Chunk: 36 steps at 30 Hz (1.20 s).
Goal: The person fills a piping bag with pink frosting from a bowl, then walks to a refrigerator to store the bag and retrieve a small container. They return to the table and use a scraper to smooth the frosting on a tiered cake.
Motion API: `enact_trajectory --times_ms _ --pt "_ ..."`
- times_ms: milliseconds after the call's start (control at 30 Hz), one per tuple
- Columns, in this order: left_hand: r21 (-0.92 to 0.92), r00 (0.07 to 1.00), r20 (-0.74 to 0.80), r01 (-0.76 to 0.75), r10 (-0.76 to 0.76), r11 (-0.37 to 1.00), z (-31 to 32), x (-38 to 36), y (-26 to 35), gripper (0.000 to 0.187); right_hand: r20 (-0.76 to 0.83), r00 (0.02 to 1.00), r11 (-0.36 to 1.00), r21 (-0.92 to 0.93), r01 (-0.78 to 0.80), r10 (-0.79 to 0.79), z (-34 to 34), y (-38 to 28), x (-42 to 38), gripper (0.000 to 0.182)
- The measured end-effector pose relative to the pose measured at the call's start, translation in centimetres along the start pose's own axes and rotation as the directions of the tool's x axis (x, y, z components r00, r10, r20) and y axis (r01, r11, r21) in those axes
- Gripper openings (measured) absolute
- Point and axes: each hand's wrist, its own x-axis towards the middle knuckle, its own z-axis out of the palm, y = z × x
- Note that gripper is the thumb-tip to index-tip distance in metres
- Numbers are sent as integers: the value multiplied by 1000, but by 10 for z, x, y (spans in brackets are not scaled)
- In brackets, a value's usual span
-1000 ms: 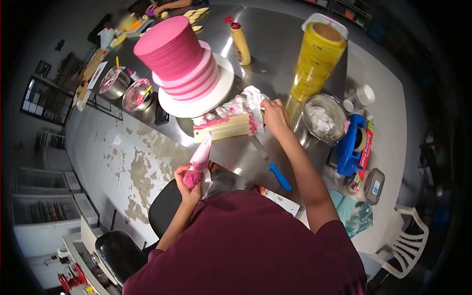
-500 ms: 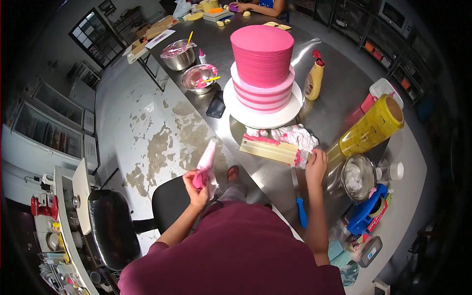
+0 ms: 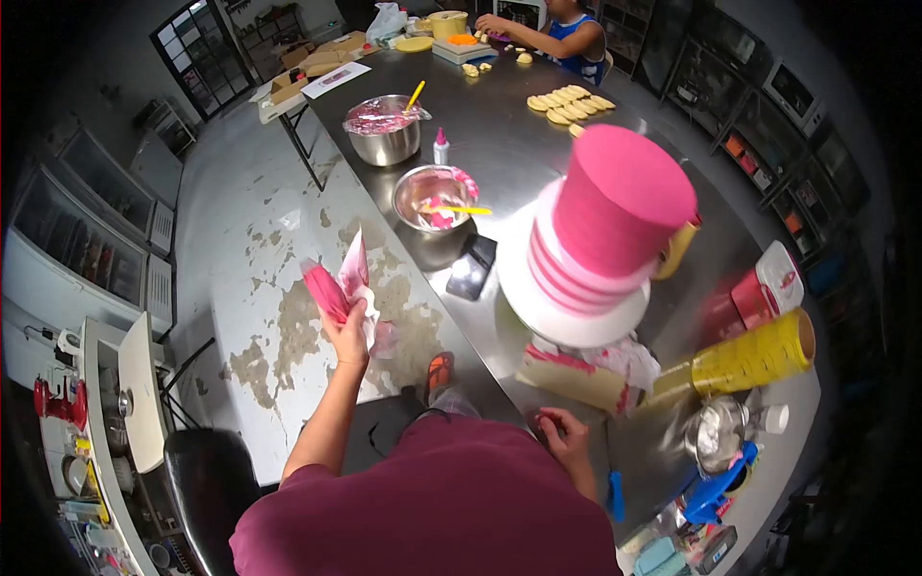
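Pink and white piping bags (image 3: 331,288) are held in my left hand (image 3: 348,333), out over the floor left of the table. My right hand (image 3: 565,437) is at the table's front edge with curled fingers; whether it holds anything is hard to tell. A tall pink frosted cake (image 3: 624,192) with a striped lower tier stands on a white round board (image 3: 576,331). In front of it lie a metal scraper (image 3: 571,381) smeared with pink and a crumpled, stained cloth (image 3: 629,363). A blue-handled knife (image 3: 616,494) lies to the right of my right hand.
Two steel bowls (image 3: 384,144), a small bottle (image 3: 441,149) and a dark phone (image 3: 472,268) line the table's left side. A yellow wrap roll (image 3: 754,353) and a glass bowl (image 3: 715,437) sit right. At the far end, a person (image 3: 576,38) works near dough pieces (image 3: 567,104).
My left hand has moved left and up with the piping bags. My right hand has drawn back from the scraper to the table edge. The view has shifted, showing more of the far table.
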Motion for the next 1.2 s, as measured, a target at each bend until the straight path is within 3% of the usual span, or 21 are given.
enact_trajectory --times_ms 33,133,167,233,400,533,667,767,833,933,967,1067,1100,1200 --pt "-63 1000 -8 -6 6 998 -5 32 -15 48 71 994 991 95 -95 88 11 6 10 15" --pt "-292 930 160 364 -330 884 -13 105 -29 35 145 954 898 324 -297 263 55 -5 53 18" --pt "-222 889 207 449 -408 865 -30 134 -61 19 155 950 881 358 -310 271 72 -14 71 19" --pt "-278 838 253 541 -483 794 -31 163 -57 11 166 941 837 430 -338 294 105 -32 102 22" --pt "-249 738 329 670 -590 699 -36 223 -65 11 207 928 893 272 -359 310 157 -50 159 23" --pt "-349 765 231 642 -601 683 -58 249 -72 13 304 909 925 160 -345 286 196 -62 209 23" --pt "-365 781 194 619 -593 695 -86 257 -58 14 397 889 919 214 -330 226 244 -77 263 21" --pt "-511 798 140 565 -586 648 -99 271 -62 24 436 881 930 213 -299 184 275 -87 303 19" --pt "-547 782 168 580 -600 603 -110 289 -67 35 396 898 885 327 -332 191 296 -100 326 20" --pt "-569 837 186 519 -515 638 -109 332 -75 33 318 912 809 443 -386 261 323 -112 368 22" --pt "-597 825 296 553 -481 581 -109 351 -73 31 274 919 766 511 -390 284 332 -117 382 22" --pt "-567 840 361 543 -405 620 -97 411 -74 28 80 899 636 680 -364 430 363 -125 431 23" --pt "-557 794 417 607 -442 567 -102 431 -80 28 39 877 580 736 -349 478 372 -129 449 23" --pt "-418 772 325 636 -547 649 -121 494 -113 33 -68 807 511 804 -304 587 396 -132 503 22"
